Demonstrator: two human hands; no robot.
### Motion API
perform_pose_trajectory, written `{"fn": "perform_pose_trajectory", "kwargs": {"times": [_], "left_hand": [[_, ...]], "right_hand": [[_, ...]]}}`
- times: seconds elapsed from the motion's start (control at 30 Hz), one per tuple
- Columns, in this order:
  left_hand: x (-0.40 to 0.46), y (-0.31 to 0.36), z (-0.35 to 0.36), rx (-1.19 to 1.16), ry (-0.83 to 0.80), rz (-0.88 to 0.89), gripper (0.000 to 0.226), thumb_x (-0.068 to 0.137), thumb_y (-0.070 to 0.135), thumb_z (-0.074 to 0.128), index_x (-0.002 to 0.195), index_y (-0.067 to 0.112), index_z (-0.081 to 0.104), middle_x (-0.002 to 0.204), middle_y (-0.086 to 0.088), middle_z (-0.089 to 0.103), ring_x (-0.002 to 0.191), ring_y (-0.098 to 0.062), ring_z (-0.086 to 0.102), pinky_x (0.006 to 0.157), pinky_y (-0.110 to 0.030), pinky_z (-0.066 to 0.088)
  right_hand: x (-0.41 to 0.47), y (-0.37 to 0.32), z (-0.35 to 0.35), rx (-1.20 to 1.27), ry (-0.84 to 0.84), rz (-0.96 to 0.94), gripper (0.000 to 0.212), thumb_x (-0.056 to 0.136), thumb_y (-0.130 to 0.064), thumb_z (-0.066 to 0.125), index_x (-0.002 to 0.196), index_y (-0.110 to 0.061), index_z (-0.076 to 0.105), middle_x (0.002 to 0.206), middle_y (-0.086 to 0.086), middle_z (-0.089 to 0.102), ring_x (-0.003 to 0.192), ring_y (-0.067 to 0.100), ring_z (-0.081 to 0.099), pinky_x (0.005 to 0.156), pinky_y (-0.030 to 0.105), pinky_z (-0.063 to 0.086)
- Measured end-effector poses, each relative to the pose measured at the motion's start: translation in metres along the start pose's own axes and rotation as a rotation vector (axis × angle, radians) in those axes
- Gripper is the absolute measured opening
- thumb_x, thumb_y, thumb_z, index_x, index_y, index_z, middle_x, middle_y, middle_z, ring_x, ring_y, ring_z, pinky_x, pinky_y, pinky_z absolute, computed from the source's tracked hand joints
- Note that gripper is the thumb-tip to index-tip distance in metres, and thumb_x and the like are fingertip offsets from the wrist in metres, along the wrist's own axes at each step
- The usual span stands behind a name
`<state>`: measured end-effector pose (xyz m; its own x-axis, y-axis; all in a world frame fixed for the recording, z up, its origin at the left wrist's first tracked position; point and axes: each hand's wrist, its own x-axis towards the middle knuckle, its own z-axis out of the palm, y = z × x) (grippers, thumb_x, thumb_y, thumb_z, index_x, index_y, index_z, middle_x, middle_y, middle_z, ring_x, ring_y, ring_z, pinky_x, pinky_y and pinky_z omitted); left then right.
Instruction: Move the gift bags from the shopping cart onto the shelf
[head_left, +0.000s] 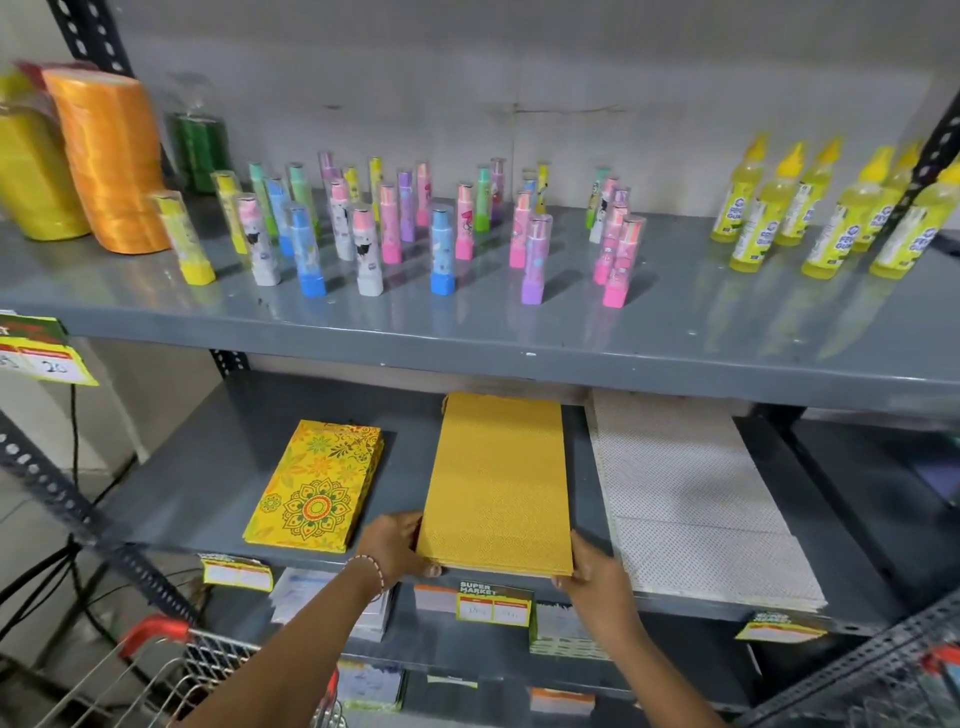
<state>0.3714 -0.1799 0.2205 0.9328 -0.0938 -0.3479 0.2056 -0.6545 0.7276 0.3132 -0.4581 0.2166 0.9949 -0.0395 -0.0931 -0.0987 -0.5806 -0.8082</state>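
Observation:
A flat stack of gold patterned gift bags lies on the grey middle shelf, its near end at the shelf's front edge. My left hand grips the stack's near left corner. Over at the near right corner, my right hand holds it too. To the left lies a stack of yellow floral gift bags; to the right, white dotted gift bags. The wire shopping cart with a red handle sits at the bottom left; its contents are out of view.
The upper shelf carries several pastel stick tubes, yellow bottles and ribbon spools. Price tags hang on the shelf edges. More card stacks sit on the lower shelf. Black slotted uprights frame both sides.

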Motion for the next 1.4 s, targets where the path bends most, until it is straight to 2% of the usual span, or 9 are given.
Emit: {"fn": "perform_pose_trajectory", "kwargs": {"times": [0.2,0.43,0.53,0.73,0.83,0.93,1.07,1.2,1.4], "left_hand": [[-0.028,-0.025,-0.066,0.069,0.299,0.062,0.116,0.052,0.027,0.092,0.149,0.021,0.03,0.134,-0.002,0.058,0.123,-0.021,0.056,0.088,-0.025,0.046],[-0.033,-0.106,-0.152,0.053,0.281,-0.16,0.109,0.054,0.0,0.089,0.147,0.005,0.033,0.13,-0.013,0.059,0.104,-0.009,0.049,0.084,-0.023,0.041],[-0.022,-0.123,-0.162,0.107,0.162,-0.133,0.074,0.061,0.011,0.08,0.13,0.021,0.054,0.106,0.003,0.074,0.089,0.001,0.063,0.075,-0.015,0.05],[0.016,-0.166,-0.164,0.237,0.186,0.023,0.064,0.045,0.03,0.084,0.106,0.03,0.066,0.091,0.006,0.076,0.088,0.003,0.059,0.069,-0.024,0.055],[0.007,-0.153,-0.166,0.209,0.167,0.011,0.063,0.052,0.018,0.086,0.113,0.024,0.068,0.083,0.027,0.069,0.08,0.015,0.045,0.06,0.002,0.04],[0.0,-0.145,-0.169,0.163,0.157,-0.024,0.063,0.059,0.013,0.083,0.119,0.02,0.067,0.095,0.013,0.069,0.087,0.006,0.056,0.067,0.004,0.041],[0.002,-0.152,-0.178,0.085,0.133,-0.086,0.059,0.058,0.007,0.081,0.112,0.027,0.069,0.113,-0.001,0.073,0.103,-0.016,0.069,0.091,-0.029,0.056],[0.005,-0.153,-0.176,-0.047,0.093,-0.039,0.085,0.051,-0.024,0.078,0.13,-0.002,0.055,0.123,-0.012,0.065,0.084,0.002,0.068,0.084,-0.021,0.056],[-0.012,-0.138,-0.171,0.29,0.201,-0.141,0.09,0.064,0.014,0.081,0.143,0.017,0.039,0.127,-0.007,0.066,0.112,-0.022,0.063,0.085,-0.027,0.049]], "right_hand": [[-0.027,-0.053,0.031,0.04,0.156,-0.121,0.075,0.077,-0.009,0.076,0.141,-0.028,0.042,0.138,-0.018,0.041,0.126,0.001,0.042,0.107,0.018,0.033],[0.015,-0.127,0.147,0.2,-0.281,-0.041,0.076,0.081,-0.007,0.072,0.146,-0.014,0.033,0.15,0.006,0.04,0.138,0.024,0.036,0.111,0.032,0.035],[0.032,-0.144,0.189,0.092,-0.321,-0.004,0.082,0.082,-0.011,0.072,0.149,-0.014,0.025,0.141,0.018,0.049,0.123,0.039,0.049,0.1,0.043,0.048],[0.054,-0.143,0.231,-0.055,-0.247,-0.056,0.079,0.079,-0.016,0.072,0.147,-0.018,0.031,0.111,0.004,0.07,0.092,0.011,0.063,0.083,0.025,0.053],[0.047,-0.15,0.232,-0.124,-0.177,-0.06,0.067,0.083,-0.014,0.067,0.143,-0.017,0.039,0.084,0.006,0.069,0.072,0.011,0.056,0.065,0.022,0.045],[0.044,-0.155,0.23,-0.154,-0.16,-0.065,0.067,0.084,-0.016,0.069,0.143,-0.015,0.038,0.089,0.005,0.07,0.08,0.013,0.062,0.066,0.021,0.041],[0.043,-0.159,0.232,-0.163,-0.136,-0.09,0.062,0.082,-0.018,0.072,0.138,-0.015,0.046,0.092,0.006,0.073,0.078,0.012,0.062,0.065,0.023,0.047],[0.044,-0.158,0.233,-0.17,-0.125,-0.115,0.056,0.081,-0.016,0.071,0.133,-0.016,0.052,0.076,0.0,0.067,0.069,0.009,0.058,0.061,0.024,0.047],[0.032,-0.158,0.224,-0.037,-0.152,-0.116,0.071,0.078,-0.011,0.074,0.141,-0.018,0.042,0.128,0.0,0.064,0.113,0.011,0.059,0.102,0.025,0.044]]}}
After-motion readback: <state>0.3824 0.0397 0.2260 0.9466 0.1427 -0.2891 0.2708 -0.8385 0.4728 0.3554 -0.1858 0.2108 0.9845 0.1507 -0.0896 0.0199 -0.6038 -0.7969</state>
